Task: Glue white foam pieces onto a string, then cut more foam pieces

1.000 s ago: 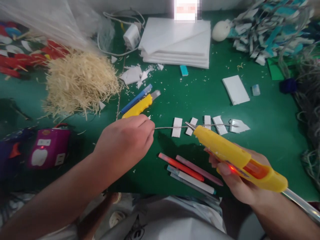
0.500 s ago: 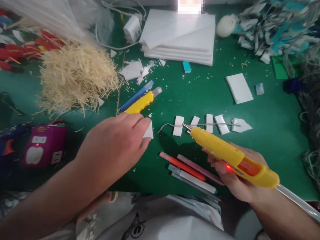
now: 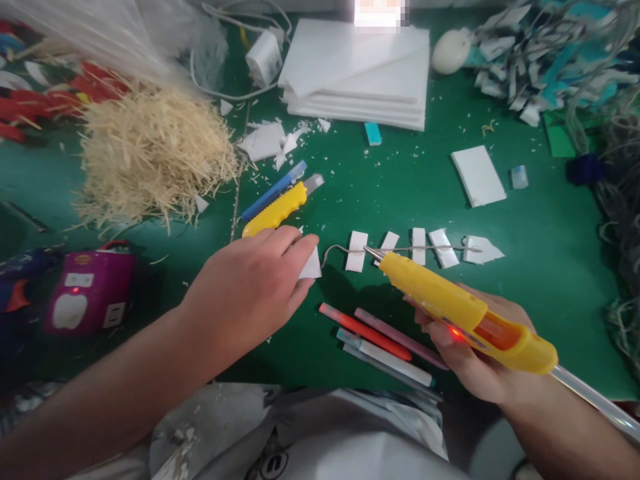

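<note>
My right hand (image 3: 465,353) is wrapped round a yellow hot glue gun (image 3: 440,293) with a lit red light and a clear glue stick (image 3: 595,397) out of its back. Its metal nozzle points at a white foam strip (image 3: 357,252). A grey string (image 3: 336,249) runs across that strip and several other small foam pieces (image 3: 444,248), ending on a pointed one (image 3: 483,250). My left hand (image 3: 260,287) pinches another white foam piece (image 3: 312,265) close to the string's loose left end. Part of that piece is hidden by my fingers.
A yellow utility knife (image 3: 277,210) and a blue pen (image 3: 275,190) lie beyond my left hand. Several markers (image 3: 370,333) lie near the front edge. Stacked white foam sheets (image 3: 355,73), a straw pile (image 3: 155,153) and a purple power box (image 3: 90,290) stand around.
My left hand has slid a little to the right with the foam piece, closer to the string's end, which now bends slightly. The glue gun has hardly moved.
</note>
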The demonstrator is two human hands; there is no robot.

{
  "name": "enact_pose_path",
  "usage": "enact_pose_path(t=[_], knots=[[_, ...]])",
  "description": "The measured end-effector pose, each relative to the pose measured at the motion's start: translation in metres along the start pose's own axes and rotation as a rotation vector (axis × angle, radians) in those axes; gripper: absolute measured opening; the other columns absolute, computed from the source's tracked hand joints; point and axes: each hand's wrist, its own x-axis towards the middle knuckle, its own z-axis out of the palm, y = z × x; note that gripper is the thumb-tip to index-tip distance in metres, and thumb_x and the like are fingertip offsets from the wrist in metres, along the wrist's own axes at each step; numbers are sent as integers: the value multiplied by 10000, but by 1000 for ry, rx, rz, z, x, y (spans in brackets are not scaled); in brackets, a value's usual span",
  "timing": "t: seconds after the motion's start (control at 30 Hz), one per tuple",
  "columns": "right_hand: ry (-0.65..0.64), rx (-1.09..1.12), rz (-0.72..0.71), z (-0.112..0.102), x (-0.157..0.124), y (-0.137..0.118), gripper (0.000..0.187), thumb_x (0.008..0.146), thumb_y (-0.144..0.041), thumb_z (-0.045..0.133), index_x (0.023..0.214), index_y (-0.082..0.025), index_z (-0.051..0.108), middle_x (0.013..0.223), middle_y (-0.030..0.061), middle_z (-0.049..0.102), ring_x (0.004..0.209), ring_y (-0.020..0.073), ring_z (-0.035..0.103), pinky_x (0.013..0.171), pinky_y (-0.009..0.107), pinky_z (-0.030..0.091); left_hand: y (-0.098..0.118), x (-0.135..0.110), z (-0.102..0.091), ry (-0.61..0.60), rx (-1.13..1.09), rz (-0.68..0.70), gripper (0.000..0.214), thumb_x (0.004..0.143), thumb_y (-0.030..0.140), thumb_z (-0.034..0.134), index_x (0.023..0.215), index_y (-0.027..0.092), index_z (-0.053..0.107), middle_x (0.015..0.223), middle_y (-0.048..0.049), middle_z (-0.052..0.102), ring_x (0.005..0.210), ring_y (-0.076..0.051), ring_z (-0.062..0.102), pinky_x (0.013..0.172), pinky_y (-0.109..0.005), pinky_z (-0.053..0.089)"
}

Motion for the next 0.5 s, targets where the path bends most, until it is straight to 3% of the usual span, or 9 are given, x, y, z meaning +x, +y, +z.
enact_pose_path(t=[0.2, 0.5], knots=[[-7, -23, -15, -1, 4, -2, 115, 965, -239, 626, 931, -302, 536, 649, -53, 599, 449, 117, 575, 423, 240, 502, 0, 10, 7, 137, -112, 61, 210, 996, 263, 571, 1011, 128, 732, 1064, -141, 755, 940, -289, 733, 755, -383, 608], [-47, -50, 10, 0, 10, -6, 137, 914, -185, 611, 914, -300, 537, 666, -62, 636, 465, 103, 617, 445, 200, 505, 1, 20, 19, 307, -172, 150, 307, 1016, 125, 478, 816, 158, 710, 915, -83, 757, 855, -219, 681, 747, -334, 570]])
